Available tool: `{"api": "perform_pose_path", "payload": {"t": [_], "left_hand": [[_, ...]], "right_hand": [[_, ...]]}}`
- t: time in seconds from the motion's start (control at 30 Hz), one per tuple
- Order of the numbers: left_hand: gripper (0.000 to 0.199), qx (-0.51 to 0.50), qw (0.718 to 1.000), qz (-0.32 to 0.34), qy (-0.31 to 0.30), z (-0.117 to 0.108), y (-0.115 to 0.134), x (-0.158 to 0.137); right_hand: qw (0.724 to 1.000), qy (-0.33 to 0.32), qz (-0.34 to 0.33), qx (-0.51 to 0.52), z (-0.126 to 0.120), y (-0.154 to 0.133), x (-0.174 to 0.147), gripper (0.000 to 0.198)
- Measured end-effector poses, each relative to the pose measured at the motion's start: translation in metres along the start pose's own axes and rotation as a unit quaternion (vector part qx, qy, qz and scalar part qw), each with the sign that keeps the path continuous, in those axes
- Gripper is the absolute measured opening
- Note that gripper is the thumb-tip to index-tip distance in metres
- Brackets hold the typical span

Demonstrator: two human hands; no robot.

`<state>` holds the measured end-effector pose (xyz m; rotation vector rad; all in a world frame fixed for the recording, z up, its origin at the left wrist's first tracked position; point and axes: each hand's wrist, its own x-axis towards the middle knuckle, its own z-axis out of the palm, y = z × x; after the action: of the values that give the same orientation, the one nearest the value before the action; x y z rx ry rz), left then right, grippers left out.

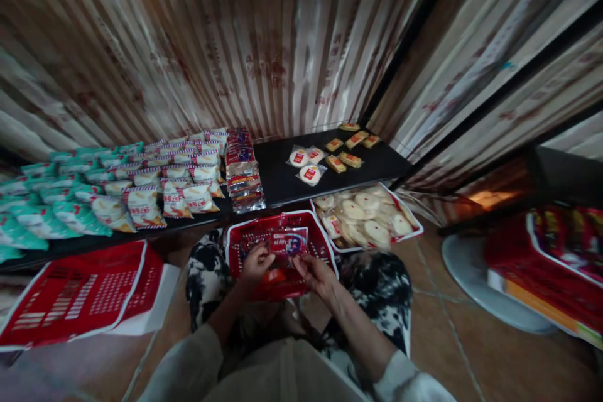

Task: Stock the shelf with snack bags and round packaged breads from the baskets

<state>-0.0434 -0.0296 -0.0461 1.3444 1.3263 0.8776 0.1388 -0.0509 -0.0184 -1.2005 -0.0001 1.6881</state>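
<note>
One flat red packet (289,241) bears pale lettering and a blue-purple patch.

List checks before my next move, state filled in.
1. Red packet at the fingers of both hands, left and right: ok.
2. Firm grip on it: cannot tell, the contact is too blurred.
3. Red basket underneath the hands, between the knees: ok.
4. Row of dark red packets on the black shelf, beside the white bags: ok.
5. Gap between that row and the round packs: ok, bare shelf shows.
6. Basket contents countable: not ok, hands and packet block the view.
</note>
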Motion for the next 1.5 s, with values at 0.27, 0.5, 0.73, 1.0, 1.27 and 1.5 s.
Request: {"api": "perform_pose_path", "payload": {"t": [0.27,0.5,0.73,1.0,1.27,1.5], "left_hand": [[0.028,-0.074,0.997,0.003,0.010,-0.009,0.053,-0.006],[0.029,-0.141,0.989,0.035,0.010,-0.009,0.078,-0.006],[0.031,-0.176,0.984,0.030,0.000,-0.011,0.101,-0.009],[0.059,-0.330,0.943,0.001,-0.039,-0.020,0.125,-0.020],[0.056,-0.345,0.933,-0.006,0.101,-0.042,0.157,0.009],[0.049,-0.351,0.923,0.025,0.157,-0.060,0.162,0.050]], "right_hand": [[0.989,-0.014,-0.061,-0.137,0.021,-0.016,-0.035,0.012],[0.893,-0.018,-0.296,-0.340,0.034,-0.040,-0.043,0.032],[0.959,-0.048,-0.208,-0.187,0.061,-0.044,-0.056,0.041],[0.945,-0.047,-0.280,-0.163,0.112,-0.075,-0.053,0.042],[0.913,-0.141,-0.329,-0.197,0.189,-0.109,-0.034,0.055],[0.909,-0.151,-0.330,-0.205,0.226,-0.121,0.013,0.035]]}}
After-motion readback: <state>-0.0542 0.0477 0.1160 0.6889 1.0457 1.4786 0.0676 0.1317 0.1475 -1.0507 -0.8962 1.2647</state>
